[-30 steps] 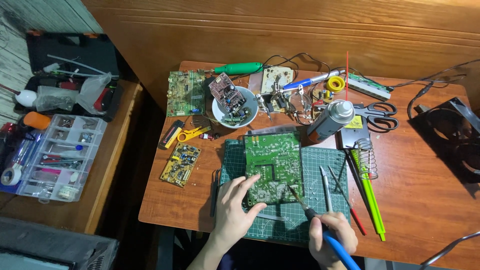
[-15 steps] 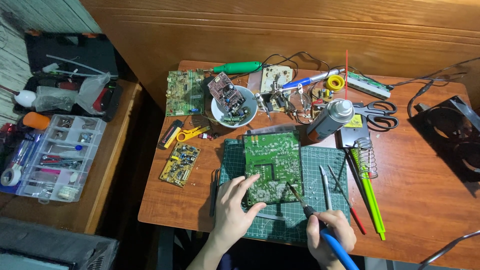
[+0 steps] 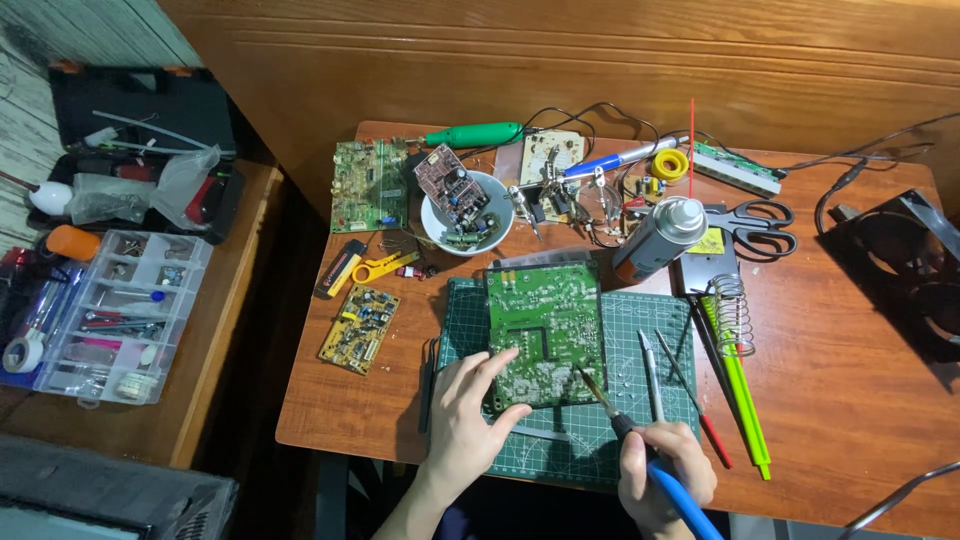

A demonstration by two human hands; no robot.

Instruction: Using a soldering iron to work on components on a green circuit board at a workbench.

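My right hand (image 3: 665,475) is closed around the blue handle of the soldering iron (image 3: 640,450), its tip touching the lower right area of the green circuit board (image 3: 547,330). My left hand (image 3: 470,420) lies open and flat, fingers spread on the board's lower left corner and pinning it to the green cutting mat (image 3: 640,350). The board sits solder side up in the middle of the mat. I judge the soldering to be under way on one joint near the board's bottom edge; how many joints are already done I cannot tell, the pads being too small to read. Just right of the board lie tweezers (image 3: 650,375) and a red-tipped probe (image 3: 695,400), untouched, and beyond them a green tool (image 3: 740,395) and the coiled iron stand (image 3: 735,312). Farther off are a spray can (image 3: 660,238), a white bowl (image 3: 432,232) holding a small board, black scissors (image 3: 755,227) and a yellow solder reel (image 3: 670,164). Other boards lie at the left, so more work may remain
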